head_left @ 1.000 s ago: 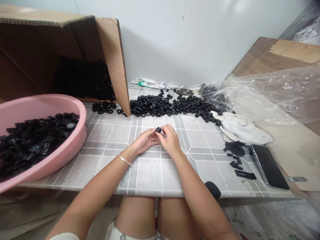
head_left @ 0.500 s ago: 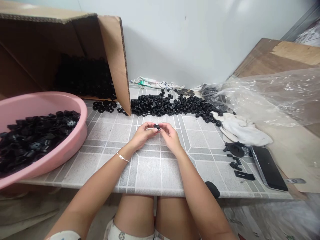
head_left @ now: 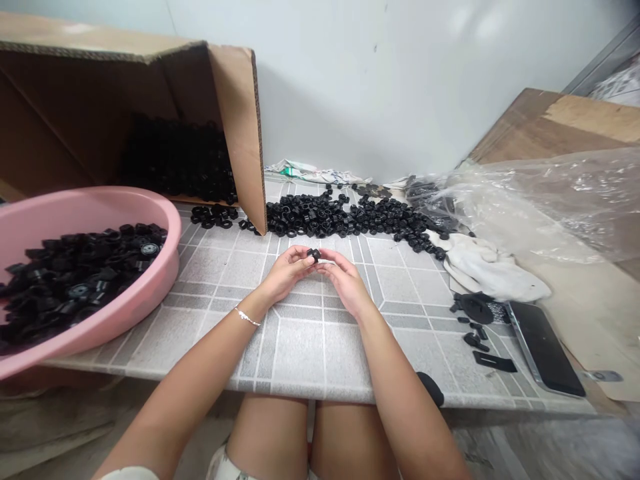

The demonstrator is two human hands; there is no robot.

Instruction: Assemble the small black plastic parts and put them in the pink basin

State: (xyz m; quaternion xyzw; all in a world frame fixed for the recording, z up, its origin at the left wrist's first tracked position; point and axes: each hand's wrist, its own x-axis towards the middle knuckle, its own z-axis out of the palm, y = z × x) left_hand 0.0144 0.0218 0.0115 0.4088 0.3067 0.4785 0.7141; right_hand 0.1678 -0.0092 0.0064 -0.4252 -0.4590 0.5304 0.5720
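Observation:
A small black plastic ring is pinched between the thumb and fingers of my left hand, just above the tablecloth. From the other side my right hand meets it, its forefinger at the ring's right edge and its thumb just below. The fingertips partly cover the ring, so its inside does not show. Beyond both hands lies a long heap of similar black rings on the table.
At left stands a pink basin full of black parts. Behind it a cardboard box lies open-sided with more parts inside. To the right are a white glove, loose black pieces, a phone and clear plastic sheeting.
The ring has turned a little between my fingers. My right thumb and forefinger have spread slightly apart, and the camera view has shifted a little.

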